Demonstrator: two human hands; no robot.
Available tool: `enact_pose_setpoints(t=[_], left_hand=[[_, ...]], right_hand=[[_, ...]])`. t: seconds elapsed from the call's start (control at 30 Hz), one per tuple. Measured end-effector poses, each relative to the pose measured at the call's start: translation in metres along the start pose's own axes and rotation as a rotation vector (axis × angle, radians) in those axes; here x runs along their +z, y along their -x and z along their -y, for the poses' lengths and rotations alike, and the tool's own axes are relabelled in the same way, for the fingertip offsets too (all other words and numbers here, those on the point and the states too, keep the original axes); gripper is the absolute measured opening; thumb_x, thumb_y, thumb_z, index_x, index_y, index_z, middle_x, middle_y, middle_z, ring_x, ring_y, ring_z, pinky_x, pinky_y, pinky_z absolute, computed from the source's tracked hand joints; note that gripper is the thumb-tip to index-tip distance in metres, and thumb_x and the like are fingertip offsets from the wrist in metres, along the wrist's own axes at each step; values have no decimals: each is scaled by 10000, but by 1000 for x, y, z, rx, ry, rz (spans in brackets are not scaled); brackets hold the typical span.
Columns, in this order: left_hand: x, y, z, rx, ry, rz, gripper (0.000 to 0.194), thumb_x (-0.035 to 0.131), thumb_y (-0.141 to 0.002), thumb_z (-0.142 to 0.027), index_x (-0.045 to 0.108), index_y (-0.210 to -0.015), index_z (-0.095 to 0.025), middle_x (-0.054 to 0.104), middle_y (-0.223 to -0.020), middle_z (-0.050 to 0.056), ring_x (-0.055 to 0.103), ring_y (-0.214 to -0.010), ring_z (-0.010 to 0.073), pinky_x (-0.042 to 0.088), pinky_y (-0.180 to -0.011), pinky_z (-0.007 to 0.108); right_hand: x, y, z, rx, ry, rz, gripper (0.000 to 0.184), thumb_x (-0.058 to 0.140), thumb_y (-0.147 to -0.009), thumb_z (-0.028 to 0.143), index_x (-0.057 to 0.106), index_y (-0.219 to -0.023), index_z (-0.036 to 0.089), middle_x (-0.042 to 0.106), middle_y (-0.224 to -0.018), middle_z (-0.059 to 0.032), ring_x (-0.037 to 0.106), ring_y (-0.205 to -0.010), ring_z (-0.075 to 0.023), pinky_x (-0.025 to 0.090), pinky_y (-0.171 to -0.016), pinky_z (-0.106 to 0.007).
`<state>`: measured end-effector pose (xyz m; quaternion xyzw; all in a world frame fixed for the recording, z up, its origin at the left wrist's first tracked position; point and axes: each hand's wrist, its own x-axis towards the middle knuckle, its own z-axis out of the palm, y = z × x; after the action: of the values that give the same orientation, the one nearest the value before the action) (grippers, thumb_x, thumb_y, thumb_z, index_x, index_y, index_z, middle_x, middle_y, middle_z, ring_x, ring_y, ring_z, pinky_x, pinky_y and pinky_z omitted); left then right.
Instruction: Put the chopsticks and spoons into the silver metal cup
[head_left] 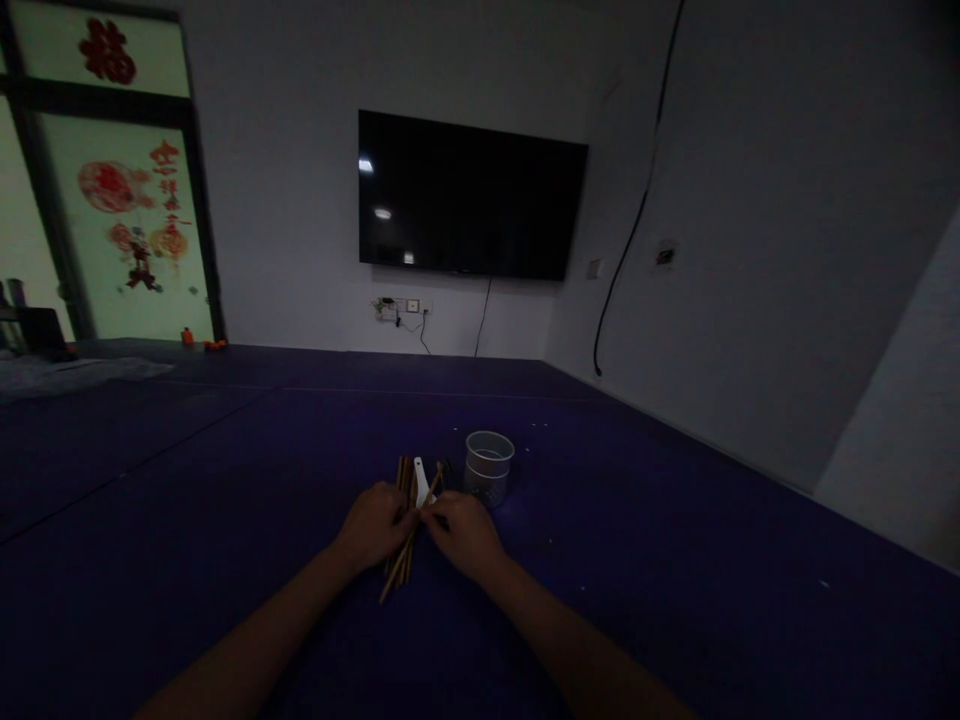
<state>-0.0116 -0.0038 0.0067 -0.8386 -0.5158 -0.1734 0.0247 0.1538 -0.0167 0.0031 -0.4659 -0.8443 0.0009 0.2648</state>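
A bundle of wooden chopsticks (pixel 401 568) lies on the purple surface in front of me, with one stick slanting across the others. My left hand (pixel 377 524) is closed over the bundle from the left, though its fingertips are partly hidden. From the right, the fingers of my right hand (pixel 466 532) pinch the slanted chopstick (pixel 433 482); the two hands nearly meet. Among the sticks shows a white spoon (pixel 421 478), its holed handle pointing away from me. Just beyond my right hand an upright silvery utensil holder (pixel 489 466) stands, perforated in its lower part.
The purple surface (pixel 225 450) reaches to the walls, with small pale specks on it. A dark cable (pixel 630 240) hangs down the right wall. Crumpled clear plastic (pixel 67 374) and small orange items (pixel 214 345) lie far left. A television (pixel 472 195) hangs ahead.
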Motion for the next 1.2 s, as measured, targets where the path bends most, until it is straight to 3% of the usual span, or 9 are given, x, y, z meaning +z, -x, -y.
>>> enact_pose_setpoints(t=[0.17,0.43,0.57,0.8,1.2], left_hand=[[-5,3,-6,100,5,39,243,425,-793,-320,568,-664,-172,623,-739,52,542,-761,181,373,-661,277],[-4,3,-12,78,-18,63,192,441,-756,-260,581,-655,-174,625,-721,50,548,-734,175,377,-648,271],[-6,2,-11,12,-47,31,302,370,-811,-290,605,-665,-169,641,-751,64,569,-755,179,383,-662,275],[-13,3,-4,-254,-149,11,376,336,-828,-334,635,-679,-161,650,-728,85,601,-748,204,396,-676,297],[-10,4,-4,-284,-172,66,430,287,-845,-357,656,-722,-174,671,-761,96,617,-783,211,409,-688,299]], right_hand=[[2,0,-1,6,-6,24,207,469,-847,223,672,-820,196,647,-806,-29,585,-774,-130,371,-671,-224],[0,0,0,2,-5,42,218,461,-852,233,677,-842,204,644,-816,-29,579,-785,-130,372,-682,-223],[0,1,1,3,-1,28,223,458,-852,231,677,-826,198,644,-799,-30,579,-782,-131,369,-687,-224],[2,1,-1,7,-1,22,206,474,-841,224,677,-854,198,645,-808,-30,581,-778,-131,367,-676,-224],[4,1,1,-24,-21,14,223,457,-853,229,676,-835,193,651,-794,-31,583,-756,-129,375,-655,-218]])
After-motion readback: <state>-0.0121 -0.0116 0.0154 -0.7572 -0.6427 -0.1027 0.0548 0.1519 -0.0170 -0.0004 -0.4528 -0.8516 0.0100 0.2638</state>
